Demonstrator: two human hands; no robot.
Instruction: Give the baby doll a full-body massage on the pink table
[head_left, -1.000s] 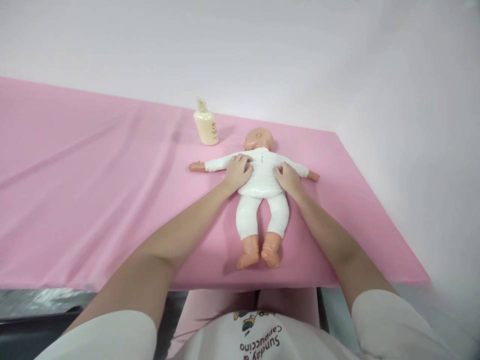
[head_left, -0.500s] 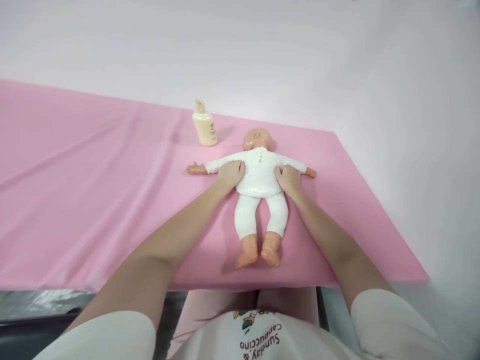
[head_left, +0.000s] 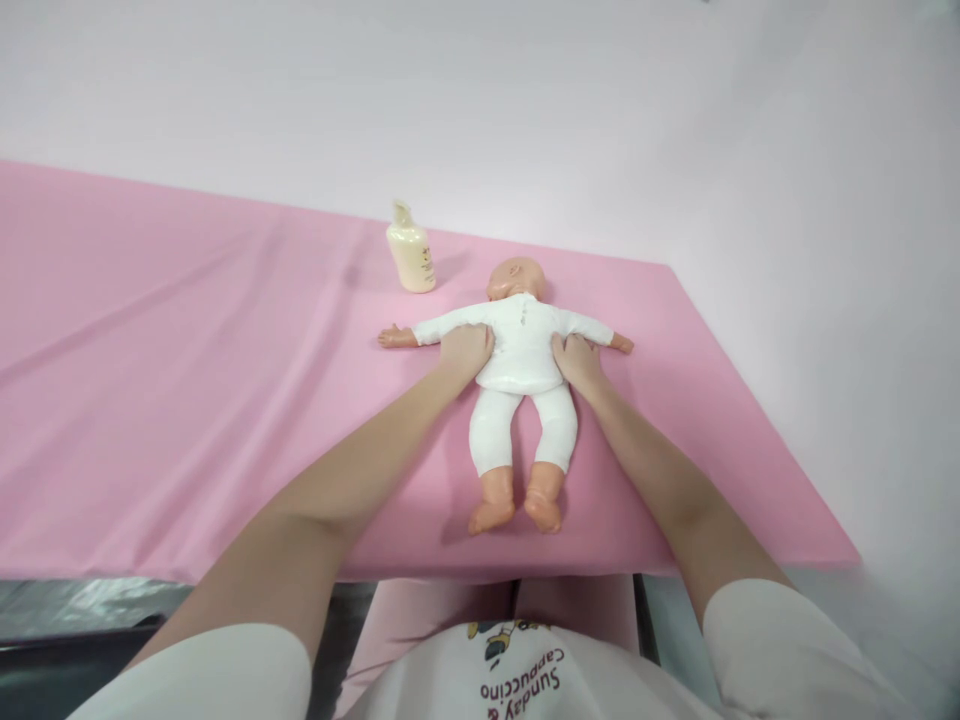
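Note:
A baby doll (head_left: 520, 350) in a white top and white trousers lies flat on the pink-covered table (head_left: 187, 400), its head away from me and turned to one side. Its arms are stretched out sideways and its bare feet point towards me. My left hand (head_left: 466, 352) is closed around the left side of its torso, under the arm. On the opposite side, my right hand (head_left: 577, 358) grips the torso in the same way. The fingertips of both hands are hidden beneath or behind the doll.
A cream pump bottle (head_left: 412, 258) stands on the cloth beyond the doll's outstretched left-side arm. White wall (head_left: 480, 110) rises behind the table and on the right. The table's near edge runs just in front of my lap.
The doll's upper body and my left hand have shifted very slightly to the right. Both hands keep their hold on the torso.

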